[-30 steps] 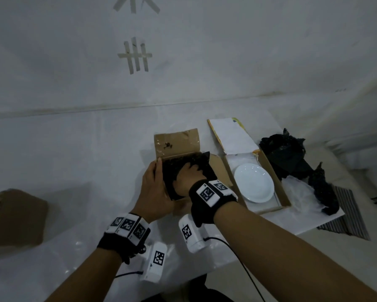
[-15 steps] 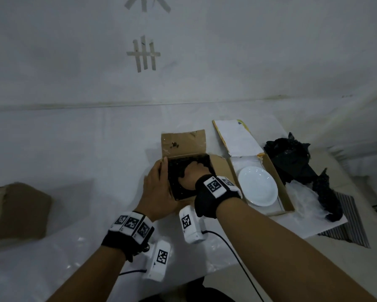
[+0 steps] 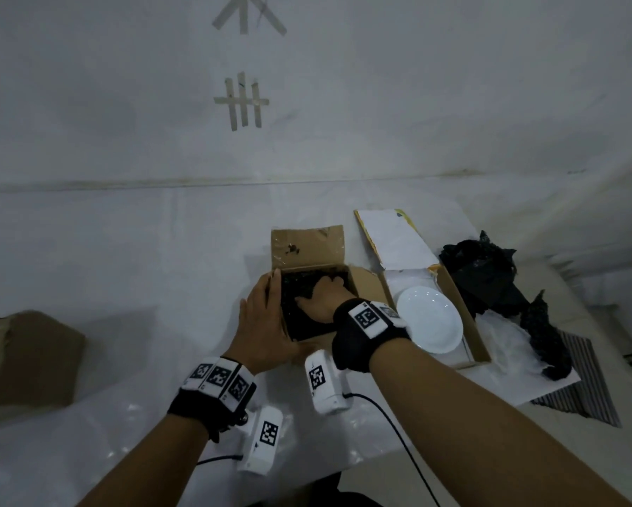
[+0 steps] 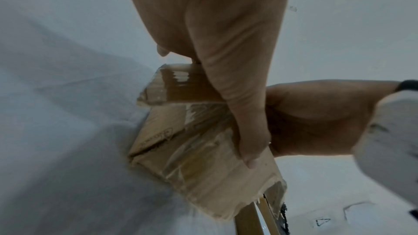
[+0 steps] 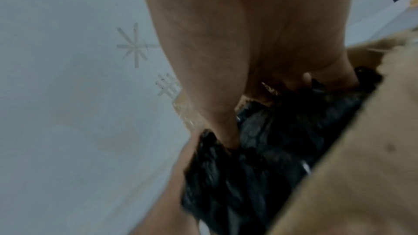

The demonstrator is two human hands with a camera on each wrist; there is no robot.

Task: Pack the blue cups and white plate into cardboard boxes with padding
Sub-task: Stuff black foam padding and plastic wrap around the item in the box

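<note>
A small cardboard box (image 3: 307, 248) stands open mid-table, filled with black padding (image 3: 300, 316). My left hand (image 3: 263, 316) lies with straight fingers against the box's left wall (image 4: 192, 140), thumb (image 4: 246, 128) along its near edge. My right hand (image 3: 322, 298) is inside the box, its fingers (image 5: 224, 122) pushed down into the black padding (image 5: 271, 146). No blue cup shows in any view. The white plate (image 3: 429, 323) lies in a second, shallow cardboard box (image 3: 479, 347) just right of the first, on white padding.
A loose heap of black padding (image 3: 486, 272) lies at the table's right edge. The shallow box's white lid flap (image 3: 395, 236) stands open behind the plate. Another cardboard box (image 3: 25, 360) sits at the far left. A striped mat (image 3: 585, 382) lies on the floor.
My right hand has pushed further into the small box, and the black padding that stuck up above the rim now lies lower. The left hand stays against the box's side.
</note>
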